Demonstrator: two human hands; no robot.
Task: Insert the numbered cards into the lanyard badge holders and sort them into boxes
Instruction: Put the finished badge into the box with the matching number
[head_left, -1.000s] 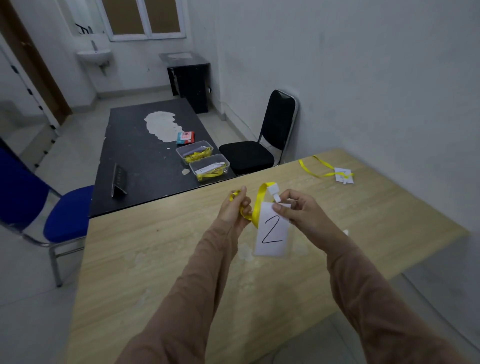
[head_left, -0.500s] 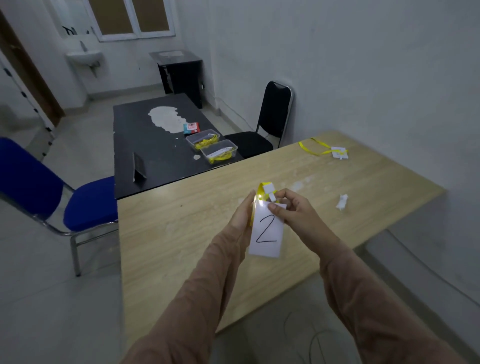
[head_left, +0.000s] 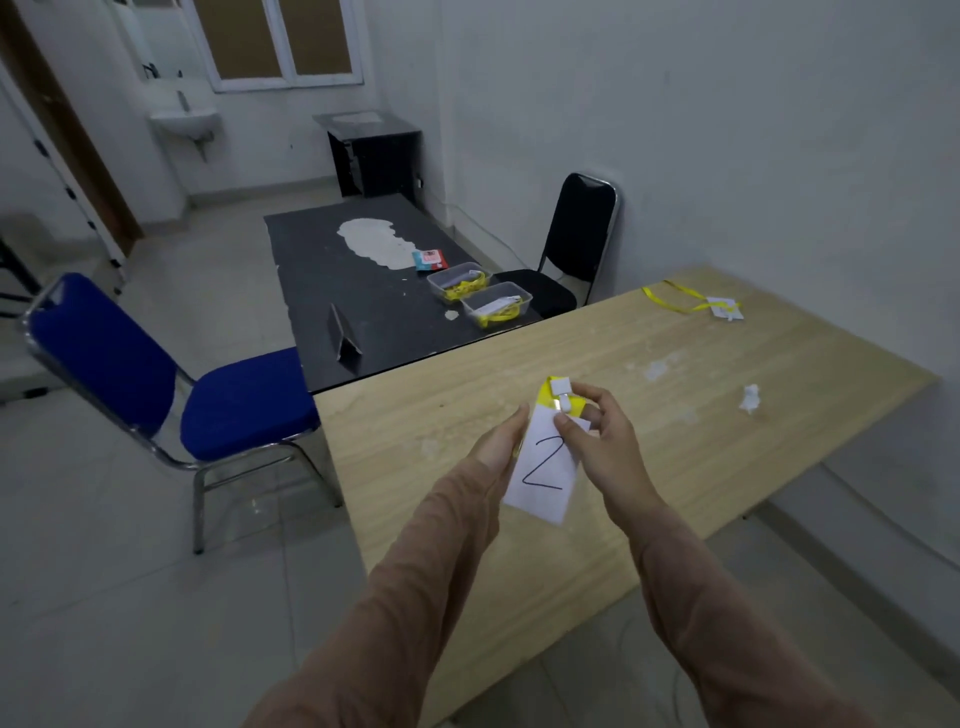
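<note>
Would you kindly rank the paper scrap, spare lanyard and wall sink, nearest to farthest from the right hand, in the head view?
1. paper scrap, right, on the wooden table
2. spare lanyard, table's far right corner
3. wall sink, far left of room

blue chair (head_left: 249, 400) | black chair (head_left: 576, 228) | wall sink (head_left: 184, 119) | black cabinet (head_left: 384, 161)

Dim room, white walls (head_left: 727, 130), pale tiled floor (head_left: 130, 597).
A light wooden table (head_left: 727, 415) abuts a black table (head_left: 322, 270), flanked by a blue chair (head_left: 244, 400) and a black chair (head_left: 576, 234); a sink (head_left: 184, 120), window (head_left: 280, 41) and black cabinet (head_left: 379, 161) line the far wall.
</note>
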